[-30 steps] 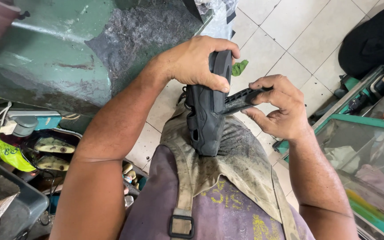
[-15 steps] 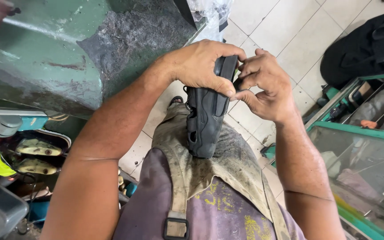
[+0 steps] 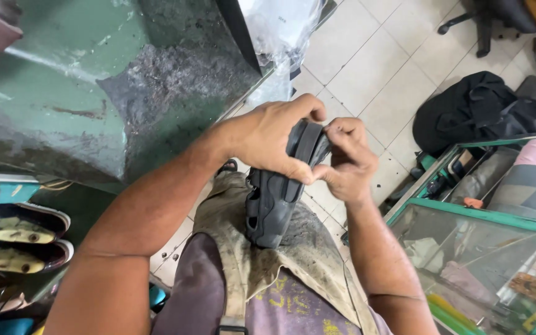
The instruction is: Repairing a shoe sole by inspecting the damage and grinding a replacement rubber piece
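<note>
A white tiled floor [image 3: 367, 62] fills the upper middle of the head view, with a dusty green machine housing [image 3: 63, 105] at ten o'clock and a crumpled clear plastic sheet [image 3: 274, 43] at twelve. A glass-topped green-framed counter [image 3: 485, 248] sits at four o'clock, a black bag [image 3: 466, 111] at two, and a pair of worn shoes [image 3: 13, 239] at eight.

At the centre a dark grey shoe [image 3: 274, 205] stands heel-down on the person's lap, on a soiled apron [image 3: 317, 260], its sole facing the camera. The left hand [image 3: 268, 133] wraps over the upper end, fingers curled round the edge. The right hand [image 3: 345, 161] pinches the same end from the three o'clock side, thumb and fingertips pressed against the sole's rim.

A second ago the right hand held a slim dark tool against the shoe; now no tool shows, and both hands have closed together on the top end. That suggests the work has gone from tooling to pressing the sole edge by hand.
</note>
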